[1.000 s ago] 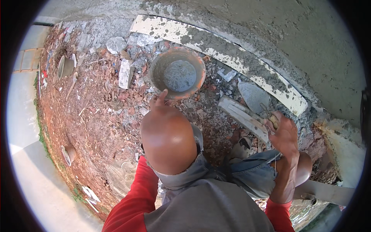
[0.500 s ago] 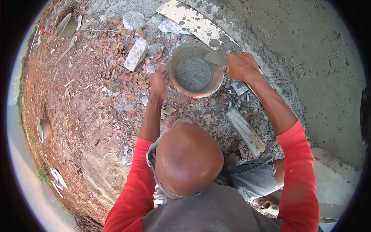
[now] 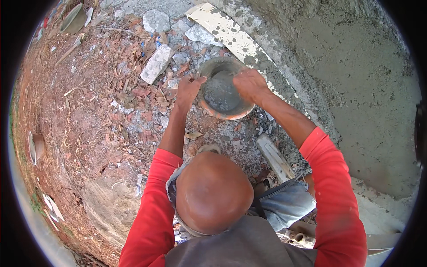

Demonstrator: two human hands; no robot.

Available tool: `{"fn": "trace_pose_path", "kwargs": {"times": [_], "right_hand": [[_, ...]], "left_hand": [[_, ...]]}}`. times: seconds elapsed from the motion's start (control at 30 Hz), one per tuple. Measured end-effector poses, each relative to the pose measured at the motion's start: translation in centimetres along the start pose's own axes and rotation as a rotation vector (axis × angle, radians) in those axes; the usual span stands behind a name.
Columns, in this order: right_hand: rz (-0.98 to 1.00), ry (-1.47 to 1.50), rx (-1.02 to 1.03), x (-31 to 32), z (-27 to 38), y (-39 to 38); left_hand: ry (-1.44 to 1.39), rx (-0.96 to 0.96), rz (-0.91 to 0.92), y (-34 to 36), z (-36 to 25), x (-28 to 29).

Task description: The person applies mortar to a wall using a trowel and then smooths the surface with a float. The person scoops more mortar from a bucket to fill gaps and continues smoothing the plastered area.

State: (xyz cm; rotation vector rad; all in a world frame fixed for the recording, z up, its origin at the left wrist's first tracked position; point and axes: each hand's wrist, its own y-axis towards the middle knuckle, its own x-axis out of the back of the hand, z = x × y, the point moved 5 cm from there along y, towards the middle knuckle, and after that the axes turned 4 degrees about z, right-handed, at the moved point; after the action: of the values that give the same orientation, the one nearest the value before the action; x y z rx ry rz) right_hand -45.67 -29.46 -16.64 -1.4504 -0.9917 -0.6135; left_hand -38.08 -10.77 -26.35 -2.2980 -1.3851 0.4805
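Note:
A round bucket [image 3: 229, 116] with an orange-stained rim stands on the rubble ahead of me. Wet grey mortar [image 3: 218, 98] lies inside it. My left hand [image 3: 189, 89] is closed on the bucket's left rim, thumb toward the opening. Over the right side of the rim, my right hand [image 3: 250, 84] is closed round the handle of a trowel. The trowel's blade is down in the bucket, mostly hidden by the hand and hard to tell from the mortar.
A pale, mortar-spattered strip [image 3: 227, 29] runs behind the bucket, beside a wide wet cement surface [image 3: 364, 80] on the right. A stone block [image 3: 157, 63] lies left of the bucket. A grey-white wooden piece [image 3: 275, 158] rests near my knee.
My right hand has moved left and slightly down, bringing the trowel from the right rim into the bucket. My left hand has shifted a little right along the rim.

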Motion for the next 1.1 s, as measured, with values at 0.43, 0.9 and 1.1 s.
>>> {"fn": "trace_pose_path", "kwargs": {"times": [0.43, 0.9, 1.1], "right_hand": [[0.078, 0.794, -0.373, -9.2, 3.1, -8.3], [-0.242, 0.726, -0.420, 8.5, -3.2, -13.4], [-0.343, 0.718, -0.063, 20.2, -3.4, -11.2]], "left_hand": [[0.033, -0.319, 0.178, -7.4, -0.8, -5.0], [-0.144, -0.222, 0.062, -7.6, 3.3, -1.2], [-0.185, -0.069, 0.058, -6.8, 4.1, 0.0]]}}
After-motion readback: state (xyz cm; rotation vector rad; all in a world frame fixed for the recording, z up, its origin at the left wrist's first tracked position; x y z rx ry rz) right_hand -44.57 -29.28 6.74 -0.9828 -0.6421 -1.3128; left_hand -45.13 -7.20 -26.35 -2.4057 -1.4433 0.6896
